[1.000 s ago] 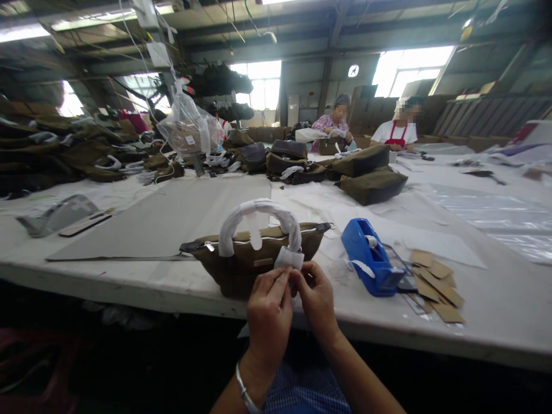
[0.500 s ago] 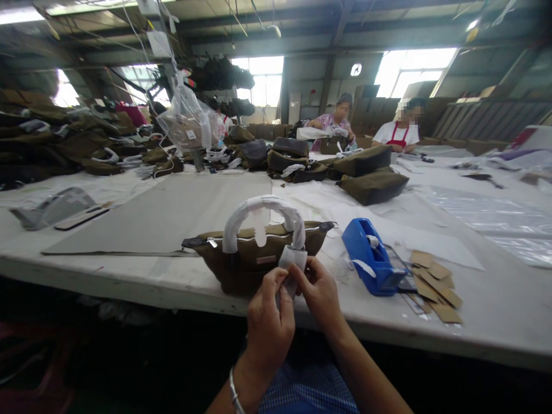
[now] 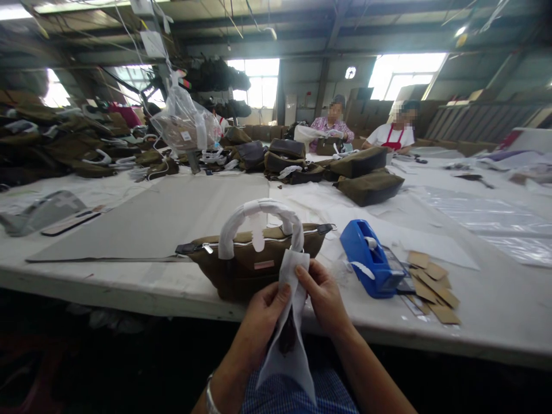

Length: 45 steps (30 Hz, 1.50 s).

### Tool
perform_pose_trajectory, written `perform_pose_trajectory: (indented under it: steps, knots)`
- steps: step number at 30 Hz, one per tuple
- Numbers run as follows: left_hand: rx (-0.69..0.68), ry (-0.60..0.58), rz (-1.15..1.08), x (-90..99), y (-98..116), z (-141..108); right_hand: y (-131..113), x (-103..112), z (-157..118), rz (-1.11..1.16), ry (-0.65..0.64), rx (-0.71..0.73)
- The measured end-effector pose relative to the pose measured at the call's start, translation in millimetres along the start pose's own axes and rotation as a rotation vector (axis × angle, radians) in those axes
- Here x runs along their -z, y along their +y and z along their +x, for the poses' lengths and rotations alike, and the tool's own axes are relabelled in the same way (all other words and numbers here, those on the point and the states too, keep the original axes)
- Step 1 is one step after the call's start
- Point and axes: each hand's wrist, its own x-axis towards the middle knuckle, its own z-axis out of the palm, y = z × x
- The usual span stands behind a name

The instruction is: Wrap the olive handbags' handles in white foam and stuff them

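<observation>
An olive-brown handbag (image 3: 241,270) with a silver zip stands at the table's near edge, its arched handle (image 3: 230,230) wrapped in white. Below the handle's right end, a strip of thin white wrapping sheet (image 3: 293,368) hangs down toward my lap, with something dark partly showing inside it. Pinching the left edge of this sheet is my left hand (image 3: 263,313), thumb on top. My right hand (image 3: 323,296) grips the sheet's right side higher up, its thumb pressed on the white surface. The fingers behind the sheet are hidden.
A blue tape dispenser (image 3: 368,259) stands to the right, beside several brown card pieces (image 3: 433,287). At left lie a phone (image 3: 71,223) and a grey sheet (image 3: 142,224). More bags (image 3: 366,178) are piled further back, where two people sit across the table.
The white sheet, bunched between my fingers before, now hangs open and long below my hands. My left hand has moved slightly down and left; the view has shifted a little.
</observation>
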Motion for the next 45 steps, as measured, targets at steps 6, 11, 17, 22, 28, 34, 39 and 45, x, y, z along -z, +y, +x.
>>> perform_pose_trajectory:
  steps: [6, 11, 17, 22, 28, 34, 39, 45]
  knots:
    - [-0.046, 0.17, 0.07, -9.4, -13, 9, -1, -2, -3, -0.276, 0.063, 0.163]
    - [-0.06, 0.208, 0.051, -9.4, -15, 10, -9, 1, -2, -0.478, 0.062, 0.228]
    - [-0.009, 0.186, -0.073, -8.9, -16, 9, -11, 1, 2, -0.307, 0.012, 0.107]
    - [0.048, 0.239, 0.043, -0.9, -20, 17, -29, 51, 3, -0.57, 0.003, 0.206]
    - [0.064, 0.239, 0.042, -0.6, -14, 21, -55, 179, 18, -0.89, 0.636, 0.186]
    - [0.054, 0.267, -0.007, -7.5, -8, 17, -44, 215, 25, -0.663, 0.563, -0.023]
    - [0.063, 0.238, -0.019, -4.8, -10, 18, -46, 206, 18, -0.47, 0.601, 0.015]
    - [0.047, 0.257, 0.016, -3.2, -11, 21, -45, 197, -9, -0.373, 0.714, 0.097]
